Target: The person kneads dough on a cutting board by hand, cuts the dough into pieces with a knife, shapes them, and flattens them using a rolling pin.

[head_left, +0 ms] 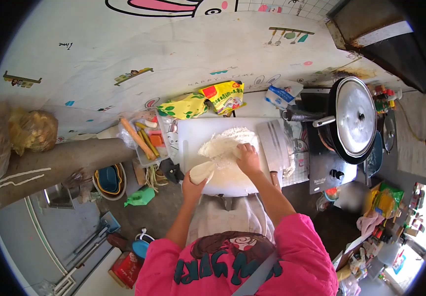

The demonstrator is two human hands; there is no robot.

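Dough point(203, 170) lies clasped in the left hand point(196, 183); right hand point(247, 160), grasp unclear, touches flour point(230, 135)

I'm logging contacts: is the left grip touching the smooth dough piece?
Touching. The head view shows the left grip holding the smooth dough piece at its near end, with no visible gap between them.

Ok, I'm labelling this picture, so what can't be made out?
Head view:
Inside of the black wok: hidden by its metal lid.
Beneath the right hand: hidden by that hand.
Pale oval piece, underside: turned away, against the left hand.
Fine print on the yellow-red packet: too small.
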